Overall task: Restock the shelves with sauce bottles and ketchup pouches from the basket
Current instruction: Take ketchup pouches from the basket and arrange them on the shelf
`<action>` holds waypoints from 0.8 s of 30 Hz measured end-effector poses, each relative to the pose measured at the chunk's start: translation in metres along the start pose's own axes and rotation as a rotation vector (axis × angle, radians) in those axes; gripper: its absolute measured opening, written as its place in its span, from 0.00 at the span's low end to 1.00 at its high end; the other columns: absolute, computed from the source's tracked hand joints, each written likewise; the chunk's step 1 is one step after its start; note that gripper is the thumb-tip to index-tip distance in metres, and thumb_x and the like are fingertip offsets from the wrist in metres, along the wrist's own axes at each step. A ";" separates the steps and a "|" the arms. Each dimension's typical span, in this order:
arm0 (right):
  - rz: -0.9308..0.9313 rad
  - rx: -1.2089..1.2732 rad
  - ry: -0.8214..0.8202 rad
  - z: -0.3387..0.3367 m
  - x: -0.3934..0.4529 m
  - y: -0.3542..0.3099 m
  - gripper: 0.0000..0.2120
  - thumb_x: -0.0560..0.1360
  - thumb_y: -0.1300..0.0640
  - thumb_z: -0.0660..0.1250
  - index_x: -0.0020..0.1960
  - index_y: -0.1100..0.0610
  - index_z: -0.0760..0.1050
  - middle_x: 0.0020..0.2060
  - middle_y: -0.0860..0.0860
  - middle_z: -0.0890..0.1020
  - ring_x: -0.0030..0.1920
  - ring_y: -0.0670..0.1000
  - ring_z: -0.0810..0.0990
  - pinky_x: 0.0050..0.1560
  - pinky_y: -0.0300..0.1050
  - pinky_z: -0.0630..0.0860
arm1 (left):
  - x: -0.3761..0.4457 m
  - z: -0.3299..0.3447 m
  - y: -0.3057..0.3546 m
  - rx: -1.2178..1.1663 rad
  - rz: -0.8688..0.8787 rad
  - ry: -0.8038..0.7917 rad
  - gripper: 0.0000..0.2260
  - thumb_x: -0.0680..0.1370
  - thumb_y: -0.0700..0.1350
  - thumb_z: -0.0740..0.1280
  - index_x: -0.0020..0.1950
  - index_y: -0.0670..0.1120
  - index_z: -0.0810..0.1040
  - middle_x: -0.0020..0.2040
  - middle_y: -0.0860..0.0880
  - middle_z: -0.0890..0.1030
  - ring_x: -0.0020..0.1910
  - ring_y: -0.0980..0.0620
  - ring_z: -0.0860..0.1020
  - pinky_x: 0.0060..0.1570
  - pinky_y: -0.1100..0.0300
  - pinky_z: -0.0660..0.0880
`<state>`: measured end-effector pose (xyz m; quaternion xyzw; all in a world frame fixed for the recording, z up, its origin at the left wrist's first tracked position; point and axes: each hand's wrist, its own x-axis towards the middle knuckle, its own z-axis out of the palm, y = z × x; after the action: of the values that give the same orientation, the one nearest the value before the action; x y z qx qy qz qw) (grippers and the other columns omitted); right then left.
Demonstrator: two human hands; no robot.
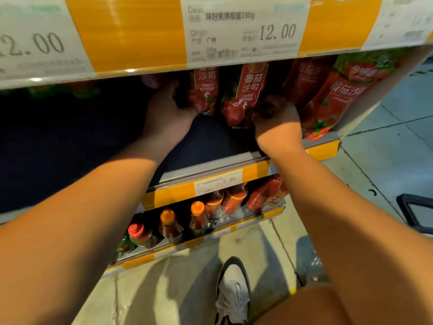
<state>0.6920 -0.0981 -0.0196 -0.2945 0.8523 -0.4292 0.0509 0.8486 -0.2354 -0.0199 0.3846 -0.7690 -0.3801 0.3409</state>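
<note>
Two red ketchup pouches stand upright on the middle shelf (pixel 210 158), under the yellow price strip (pixel 131 34) of the shelf above. My left hand (pixel 167 113) grips the left pouch (pixel 206 90), thumb and fingers curled round its lower left side; my fingertips go into shadow behind it. My right hand (pixel 277 123) has its grip closed on the lower right edge of the right pouch (pixel 246 97), fingers bent in against the pack. The two pouches stand just beside each other with a narrow dark gap between them. To the right of my right hand, more ketchup pouches (pixel 332 99) lean in a row up to the end of the shelf. To the left, the shelf runs back into deep shadow and I cannot tell what it holds. On the shelf below, near my forearms, sauce bottles (pixel 196 216) with orange and red caps stand in a line behind a price tag (pixel 218 181). Down on the floor (pixel 386 146) is my white shoe (pixel 232 292), and at the far right edge shows a dark basket rim (pixel 412 212).
</note>
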 end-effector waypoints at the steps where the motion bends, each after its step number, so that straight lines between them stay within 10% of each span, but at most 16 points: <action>1: 0.021 0.000 -0.009 0.000 0.000 0.000 0.19 0.72 0.52 0.66 0.62 0.55 0.80 0.54 0.51 0.85 0.56 0.54 0.83 0.56 0.49 0.80 | 0.000 0.000 0.000 0.005 -0.002 0.001 0.22 0.75 0.47 0.77 0.68 0.48 0.78 0.64 0.50 0.82 0.61 0.53 0.80 0.62 0.58 0.76; 15: 0.071 0.066 -0.013 0.002 0.004 0.003 0.14 0.70 0.53 0.69 0.54 0.56 0.81 0.49 0.52 0.85 0.51 0.55 0.84 0.55 0.56 0.81 | -0.002 -0.004 -0.001 -0.034 -0.035 -0.044 0.23 0.76 0.48 0.77 0.69 0.49 0.76 0.64 0.50 0.81 0.63 0.51 0.79 0.65 0.51 0.76; 24: 0.093 0.019 0.059 -0.016 -0.016 -0.015 0.10 0.75 0.59 0.72 0.56 0.58 0.77 0.49 0.52 0.81 0.49 0.54 0.79 0.47 0.42 0.72 | -0.028 -0.031 -0.002 -0.138 -0.115 -0.159 0.21 0.79 0.43 0.73 0.71 0.45 0.72 0.64 0.49 0.77 0.62 0.53 0.77 0.54 0.68 0.71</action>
<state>0.7066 -0.0849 -0.0004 -0.2413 0.8621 -0.4430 0.0484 0.8877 -0.2227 -0.0132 0.3723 -0.7425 -0.4802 0.2821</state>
